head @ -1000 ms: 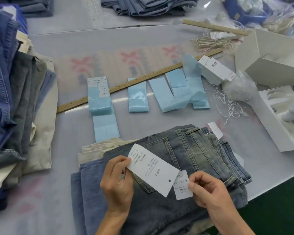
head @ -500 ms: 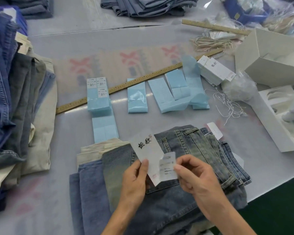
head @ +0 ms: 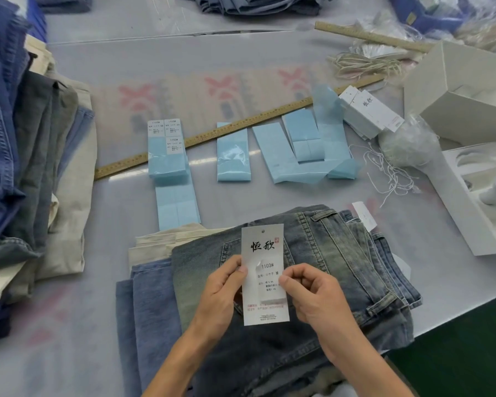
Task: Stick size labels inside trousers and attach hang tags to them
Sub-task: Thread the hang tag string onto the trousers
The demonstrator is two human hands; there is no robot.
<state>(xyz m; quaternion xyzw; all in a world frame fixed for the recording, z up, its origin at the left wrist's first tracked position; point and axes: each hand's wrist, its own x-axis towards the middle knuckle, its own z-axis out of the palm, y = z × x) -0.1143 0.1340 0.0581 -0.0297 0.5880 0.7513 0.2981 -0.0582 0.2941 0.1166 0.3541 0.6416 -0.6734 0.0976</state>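
Note:
A white hang tag (head: 263,247) stands upright above a stack of folded jeans (head: 341,270) at the near table edge. My left hand (head: 221,293) pinches the tag's left edge. My right hand (head: 315,296) pinches its right edge, thumb pressing a size sticker (head: 267,277) printed 1103# M onto the tag's middle. Blue label sheets (head: 168,156) with white stickers lie in a row beyond the jeans.
Piles of folded trousers (head: 17,156) fill the left side. A long wooden ruler (head: 212,136) crosses the table. A hang-tag stack (head: 370,113), loose strings (head: 390,176) and open white boxes (head: 476,196) sit at the right. More jeans (head: 249,4) lie at the back.
The tag was flipped from its back to its printed front and turned upright. The small sticker, held apart in my right hand before, now lies on the tag's face.

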